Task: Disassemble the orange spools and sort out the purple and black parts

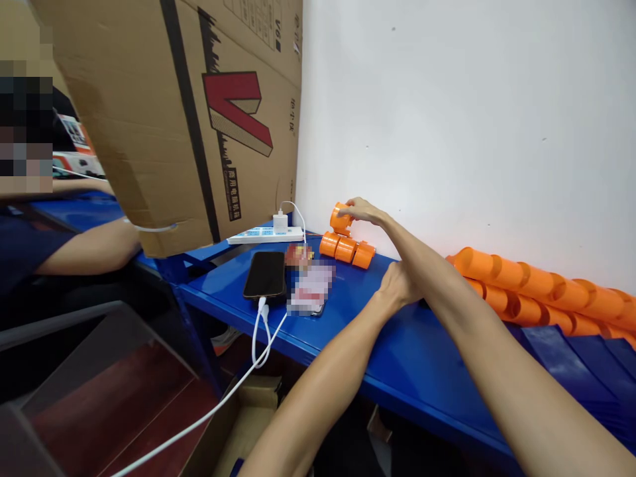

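Head view: a white wall [472, 132] fills the upper right, and beside it a big cardboard box [238, 132] stands at a slant over a blue counter [422, 351]. Long stacked rows of orange pieces [531, 281] lie along the wall at the right, with flat dark blue pieces [576, 364] in front of them. Another person's arm [89, 245] shows at the left, next to the box. A white power strip [263, 235] lies at the back of the counter, near the box. The left hand [397, 285] is partly covered by the right forearm, so whether it grasps anything cannot be told. The right hand [365, 211] reaches across and pinches one orange piece [340, 217] directly over a row of three more [345, 249]; whether they touch is unclear. A black phone [264, 275] lies near these, a white cable at its lower end. A small white charger [280, 220] sits in the power strip.
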The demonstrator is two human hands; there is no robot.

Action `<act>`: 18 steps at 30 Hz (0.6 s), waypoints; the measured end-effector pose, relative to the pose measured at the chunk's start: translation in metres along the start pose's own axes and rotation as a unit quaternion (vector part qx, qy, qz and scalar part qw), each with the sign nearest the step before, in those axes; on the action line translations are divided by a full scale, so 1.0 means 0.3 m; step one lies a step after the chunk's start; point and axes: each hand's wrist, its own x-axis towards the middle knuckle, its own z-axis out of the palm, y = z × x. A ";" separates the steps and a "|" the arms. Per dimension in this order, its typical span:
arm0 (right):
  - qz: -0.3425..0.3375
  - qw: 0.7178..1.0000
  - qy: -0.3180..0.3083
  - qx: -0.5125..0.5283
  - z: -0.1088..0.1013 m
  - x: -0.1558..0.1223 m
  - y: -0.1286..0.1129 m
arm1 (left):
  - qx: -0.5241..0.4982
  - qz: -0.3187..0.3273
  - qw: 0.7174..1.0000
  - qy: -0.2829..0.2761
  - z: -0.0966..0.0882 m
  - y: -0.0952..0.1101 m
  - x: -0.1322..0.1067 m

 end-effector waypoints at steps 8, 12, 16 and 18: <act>-0.052 0.991 -0.126 0.018 -0.011 0.082 -0.061 | -0.043 0.008 0.999 0.032 0.011 -0.010 -0.009; -0.033 0.998 -0.043 0.038 -0.039 0.010 0.066 | -0.038 0.017 0.999 0.028 0.010 -0.011 -0.007; -0.008 0.999 0.032 0.038 -0.046 -0.037 0.032 | -0.039 0.013 0.999 0.030 0.008 -0.012 -0.011; -0.032 0.999 -0.017 0.030 -0.057 -0.001 -0.054 | -0.036 0.024 0.999 0.033 0.008 -0.014 -0.014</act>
